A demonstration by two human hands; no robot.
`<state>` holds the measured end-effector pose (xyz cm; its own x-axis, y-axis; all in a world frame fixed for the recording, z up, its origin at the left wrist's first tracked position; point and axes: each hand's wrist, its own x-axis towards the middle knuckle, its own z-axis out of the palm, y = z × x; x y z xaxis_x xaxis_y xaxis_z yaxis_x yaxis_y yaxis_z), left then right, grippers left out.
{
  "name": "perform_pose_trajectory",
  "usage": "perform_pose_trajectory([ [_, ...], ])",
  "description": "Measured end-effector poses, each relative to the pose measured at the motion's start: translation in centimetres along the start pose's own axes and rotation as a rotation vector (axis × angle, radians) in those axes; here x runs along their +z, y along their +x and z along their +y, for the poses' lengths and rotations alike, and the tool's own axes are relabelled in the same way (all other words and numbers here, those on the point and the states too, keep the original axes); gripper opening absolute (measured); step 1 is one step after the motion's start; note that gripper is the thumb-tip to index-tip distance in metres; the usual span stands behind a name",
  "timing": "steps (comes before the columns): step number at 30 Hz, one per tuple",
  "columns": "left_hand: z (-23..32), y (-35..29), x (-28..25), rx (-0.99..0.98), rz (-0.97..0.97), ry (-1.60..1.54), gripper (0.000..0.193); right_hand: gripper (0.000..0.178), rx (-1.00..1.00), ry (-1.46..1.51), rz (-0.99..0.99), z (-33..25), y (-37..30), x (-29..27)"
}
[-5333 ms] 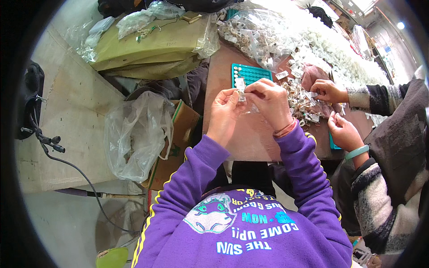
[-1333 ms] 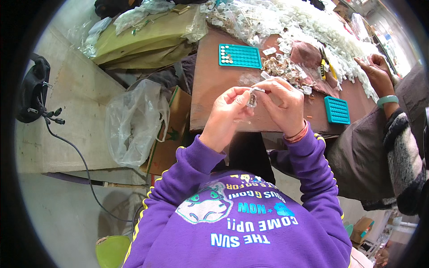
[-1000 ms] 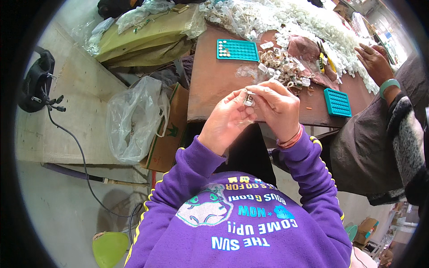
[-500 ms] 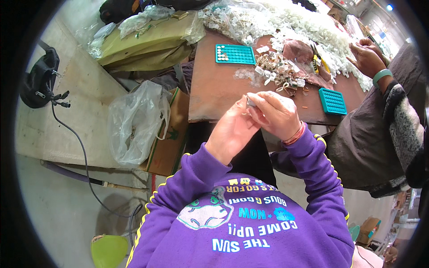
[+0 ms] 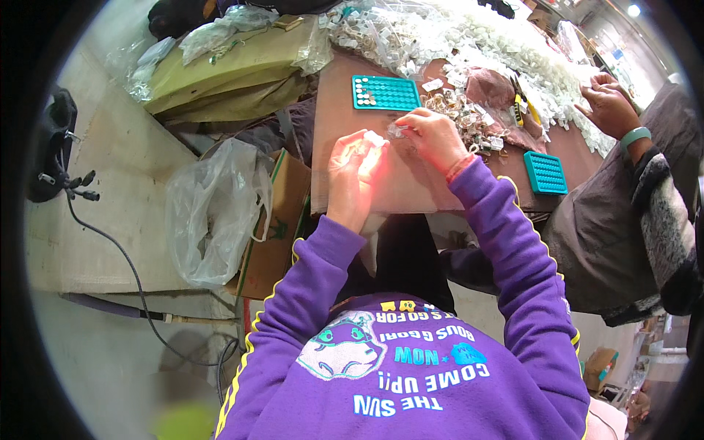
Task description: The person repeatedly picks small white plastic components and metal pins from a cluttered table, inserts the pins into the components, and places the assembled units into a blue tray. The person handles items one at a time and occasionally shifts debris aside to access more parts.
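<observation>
My left hand (image 5: 350, 176) is raised over the near edge of the table, its fingertips closed on a small, brightly lit white piece (image 5: 375, 138). A red glow falls on its fingers; the piece's exact kind cannot be made out. To the right, my right hand (image 5: 438, 141) reaches over the tabletop, thumb and fingers pinched at some small clear plastic pieces (image 5: 397, 130). Just beyond it lies a teal tray (image 5: 400, 94) of small pockets, with round light-coloured discs in its left part. A heap of tagged strings (image 5: 469, 121) is beside my right hand.
A second teal tray (image 5: 545, 173) sits at the table's right edge. Yellow-handled pliers (image 5: 522, 106) rest on a pinkish cloth (image 5: 490, 88). White pieces (image 5: 506, 44) are heaped at the back. At right is another person's hand (image 5: 612, 110). A plastic bag (image 5: 216, 213) hangs by a cardboard box (image 5: 282, 227).
My hands, together before, have moved apart. The left shifted left with the white piece, now brightly lit; the right moved forward to the clear plastic pieces on the table.
</observation>
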<state>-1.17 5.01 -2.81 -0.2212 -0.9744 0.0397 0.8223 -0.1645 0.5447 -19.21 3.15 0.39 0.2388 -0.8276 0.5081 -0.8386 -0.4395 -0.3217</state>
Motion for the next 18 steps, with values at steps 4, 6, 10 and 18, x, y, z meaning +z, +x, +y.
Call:
perform_pose_trajectory([
  [4,-0.2,0.0,-0.7,0.019,-0.003,-0.069,0.016,0.015,-0.114,-0.096,-0.149,1.0,1.1,1.6],
  [6,-0.1,0.2,-1.0,0.024,-0.055,-0.204,0.016,0.015,-0.112,-0.11,-0.176,0.8,1.2,1.6],
  [10,0.0,0.4,-1.2,0.011,0.002,-0.121,0.022,0.01,-0.226,-0.233,-0.24,0.3,1.0,1.6],
  [18,0.3,0.4,-1.4,-0.002,-0.066,-0.099,0.025,0.012,0.102,0.196,-0.022,0.4,0.4,1.1],
])
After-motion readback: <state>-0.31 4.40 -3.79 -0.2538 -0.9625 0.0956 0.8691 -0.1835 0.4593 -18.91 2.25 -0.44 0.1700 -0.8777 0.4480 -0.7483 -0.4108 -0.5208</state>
